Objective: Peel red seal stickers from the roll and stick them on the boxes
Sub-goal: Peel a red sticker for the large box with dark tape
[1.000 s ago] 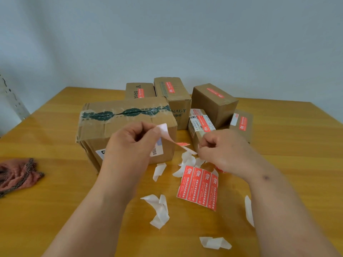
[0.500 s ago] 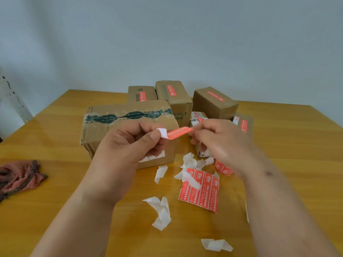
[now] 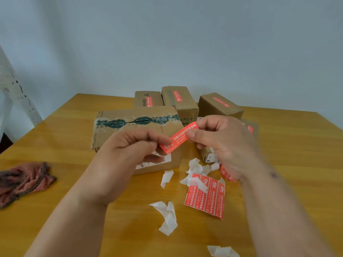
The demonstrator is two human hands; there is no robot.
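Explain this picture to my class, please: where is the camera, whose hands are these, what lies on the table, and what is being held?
No machine here: a camera worn on a person's head looks down at their own bare hands. The left hand and right hand each pinch one end of a red seal sticker. On the wooden table lie several cardboard boxes, the big box nearest, a strip of red stickers, white backing scraps and a reddish cloth.

The right hand point(image 3: 225, 143) is motion-blurred and hides most of the small box point(image 3: 208, 156) behind it. The cloth point(image 3: 24, 179) at 9 o'clock is cut off by the edge.
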